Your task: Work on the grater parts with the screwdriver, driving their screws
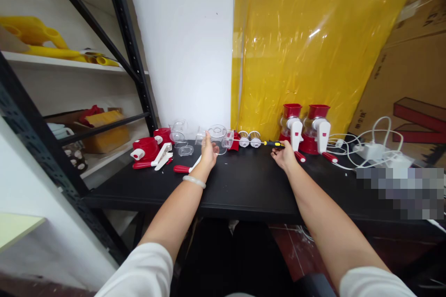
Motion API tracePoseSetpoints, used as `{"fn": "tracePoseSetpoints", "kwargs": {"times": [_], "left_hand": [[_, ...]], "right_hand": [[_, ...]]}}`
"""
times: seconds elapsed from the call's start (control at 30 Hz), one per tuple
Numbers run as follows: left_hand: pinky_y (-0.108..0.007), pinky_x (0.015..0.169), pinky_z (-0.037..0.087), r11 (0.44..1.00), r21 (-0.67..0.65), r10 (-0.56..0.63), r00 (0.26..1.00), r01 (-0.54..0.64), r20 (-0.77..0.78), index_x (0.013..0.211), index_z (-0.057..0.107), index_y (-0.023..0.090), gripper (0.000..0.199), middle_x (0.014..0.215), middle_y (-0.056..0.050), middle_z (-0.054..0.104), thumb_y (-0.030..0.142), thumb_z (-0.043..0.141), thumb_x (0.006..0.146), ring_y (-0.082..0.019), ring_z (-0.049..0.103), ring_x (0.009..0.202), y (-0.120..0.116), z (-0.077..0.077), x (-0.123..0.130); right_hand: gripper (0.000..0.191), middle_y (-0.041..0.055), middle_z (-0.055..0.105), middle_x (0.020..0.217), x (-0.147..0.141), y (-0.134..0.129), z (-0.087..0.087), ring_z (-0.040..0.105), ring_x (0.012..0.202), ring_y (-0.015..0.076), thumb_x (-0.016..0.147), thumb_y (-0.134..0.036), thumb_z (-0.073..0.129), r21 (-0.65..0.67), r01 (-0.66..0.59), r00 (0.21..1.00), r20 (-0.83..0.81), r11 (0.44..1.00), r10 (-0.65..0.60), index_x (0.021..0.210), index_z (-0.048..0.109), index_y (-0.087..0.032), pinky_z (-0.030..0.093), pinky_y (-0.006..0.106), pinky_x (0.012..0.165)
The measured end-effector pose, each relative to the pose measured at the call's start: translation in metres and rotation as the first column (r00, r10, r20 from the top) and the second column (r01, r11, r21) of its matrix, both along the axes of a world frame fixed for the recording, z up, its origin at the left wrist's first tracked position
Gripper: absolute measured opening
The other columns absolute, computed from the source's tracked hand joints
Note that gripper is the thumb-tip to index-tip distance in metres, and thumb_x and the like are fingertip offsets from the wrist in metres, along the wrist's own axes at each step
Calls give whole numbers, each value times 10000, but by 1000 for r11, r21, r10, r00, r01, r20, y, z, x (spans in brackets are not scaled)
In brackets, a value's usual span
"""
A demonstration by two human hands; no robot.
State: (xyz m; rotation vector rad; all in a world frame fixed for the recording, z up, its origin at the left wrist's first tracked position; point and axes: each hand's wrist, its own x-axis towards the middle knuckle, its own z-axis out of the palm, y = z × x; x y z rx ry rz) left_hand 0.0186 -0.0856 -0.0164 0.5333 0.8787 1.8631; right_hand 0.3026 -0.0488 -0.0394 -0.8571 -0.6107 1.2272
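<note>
Head view — right hand (pixel 285 154) pinches screwdriver (pixel 275 144) — left hand (pixel 208 154), half-curled, seemingly holds clear housing (pixel 217 131).

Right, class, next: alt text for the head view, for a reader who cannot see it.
A person's right hand holds a yellow-handled screwdriver over a black table, its shaft pointing toward clear plastic parts by the left hand. Two red-and-white cranked machines stand to the right; red parts and white cranks lie to the left.
</note>
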Motion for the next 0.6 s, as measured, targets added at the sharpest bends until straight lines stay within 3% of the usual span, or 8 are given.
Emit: {"fn": "tracePoseSetpoints", "kwargs": {"times": [0.13,0.23,0.6], "left_hand": [[-173,508,413,1000,-10,23,1000,-23,7,1091,562,266,517,730,37,466,675,636,785,-62,468,511,0,1,-2],[-167,507,412,1000,-14,27,1000,-27,1,1107,559,269,527,737,38,463,677,637,783,-57,462,509,0,1,-3],[-174,515,411,1000,7,-4,1000,4,-11,1122,552,261,541,730,38,467,677,633,786,-62,463,507,-1,1,0]], "right_hand": [[355,-92,418,467,-1,1,-4,365,345,83,877,-532,570,-33,50,999,16,998,-49,731,411,-249,319,195,325],[405,-123,345,436,-4,2,-6,303,329,67,843,-523,665,-23,57,998,25,998,-56,720,390,-252,281,179,319],[287,-62,510,551,-8,-2,3,521,486,96,862,-311,670,20,32,995,-92,999,-30,725,426,-241,503,193,483]]}}
